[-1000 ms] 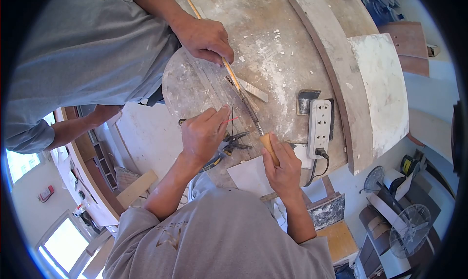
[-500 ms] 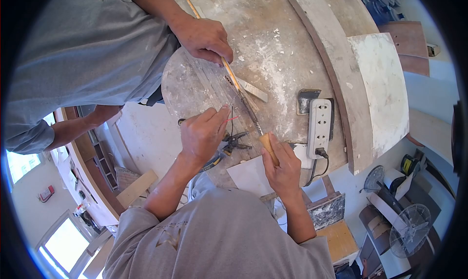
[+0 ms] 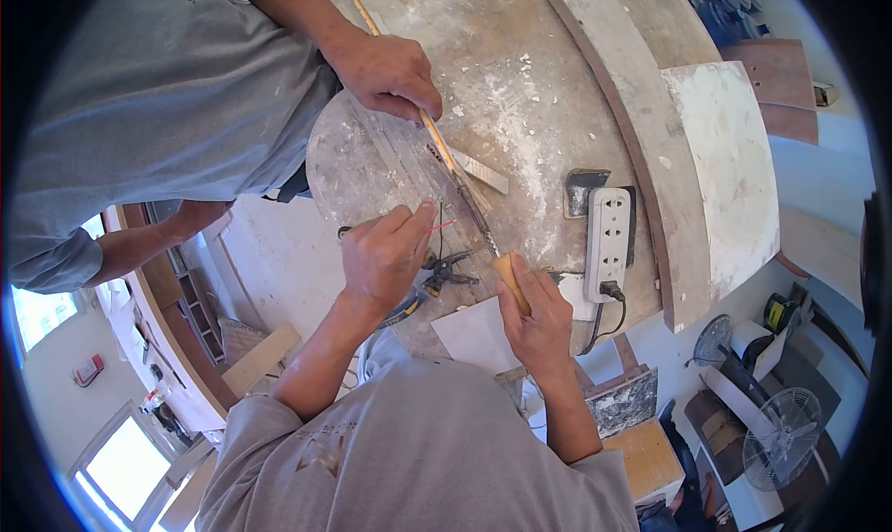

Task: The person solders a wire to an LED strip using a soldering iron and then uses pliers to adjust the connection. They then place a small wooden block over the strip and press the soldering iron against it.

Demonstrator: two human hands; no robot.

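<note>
Watching remotely, I use the power strip (image 3: 609, 239) as my landmark. My right hand (image 3: 542, 326) grips the wooden handle (image 3: 510, 283) of a slim tool just left of it, nearer my body; the metal shaft (image 3: 478, 218) points away and left. Farther left, my left hand (image 3: 383, 258) has its fingers drawn together beside a thin red strand (image 3: 443, 225); the view is poor there, so I can't tell whether they grip it. Beyond and left of the strip, a co-worker's hand (image 3: 390, 75) grasps a pale rod (image 3: 437, 140) that runs to the shaft. Pliers (image 3: 448, 270) lie left of the strip, near my left hand. I judge this as close work where shaft and rod meet, calling for steady alignment and careful fingers.
</note>
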